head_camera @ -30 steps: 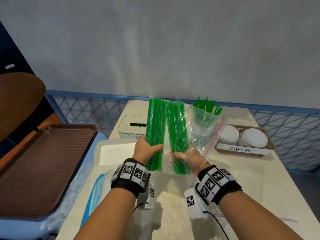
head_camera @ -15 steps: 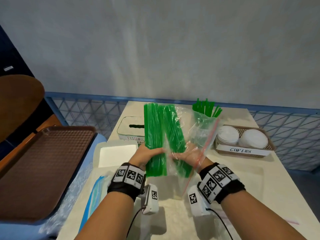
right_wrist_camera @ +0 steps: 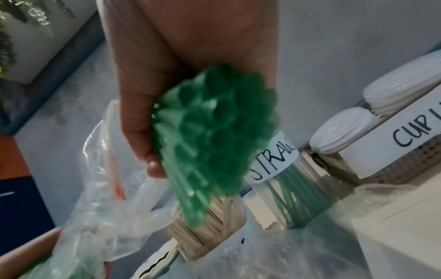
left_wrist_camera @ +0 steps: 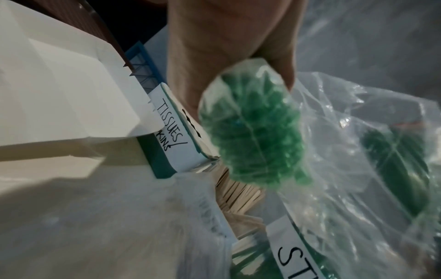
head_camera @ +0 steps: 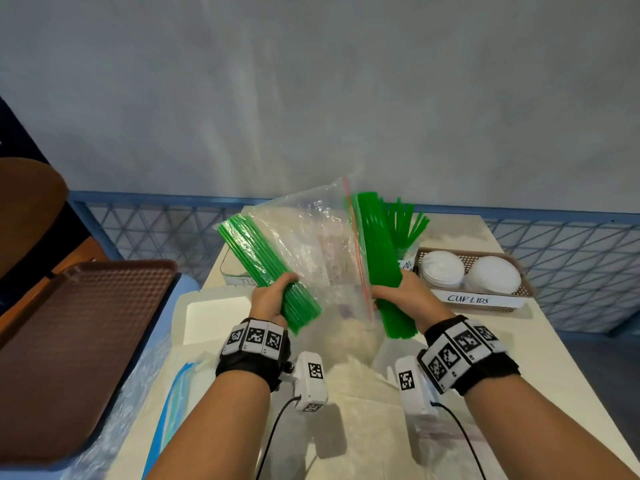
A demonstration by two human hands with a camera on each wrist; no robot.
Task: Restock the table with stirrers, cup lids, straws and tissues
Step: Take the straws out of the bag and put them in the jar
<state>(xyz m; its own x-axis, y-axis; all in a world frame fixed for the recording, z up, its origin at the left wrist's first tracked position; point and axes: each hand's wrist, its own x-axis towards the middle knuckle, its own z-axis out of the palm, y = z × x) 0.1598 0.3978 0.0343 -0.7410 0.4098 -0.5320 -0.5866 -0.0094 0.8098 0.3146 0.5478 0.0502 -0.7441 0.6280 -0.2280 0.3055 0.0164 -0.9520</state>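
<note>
Two sets of fingers clench green straws: left hand [head_camera: 273, 299] grips a bagged bundle [head_camera: 266, 271] leaning toward the desk's [head_camera: 540, 358] far-left corner; right hand [head_camera: 398, 292] holds a bare bundle [head_camera: 381, 265] nearly upright, above the desk's middle.

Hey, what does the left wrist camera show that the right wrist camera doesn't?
Only the left wrist view shows the box labelled TISSUES, and the left hand gripping a bundle of green straws through the clear plastic bag.

Only the right wrist view shows the right hand gripping a bare bundle of straws, the jar labelled for straws, and the white cup lids in their labelled basket.

Both show the plastic bag and the wooden stirrers below the hands.
</note>
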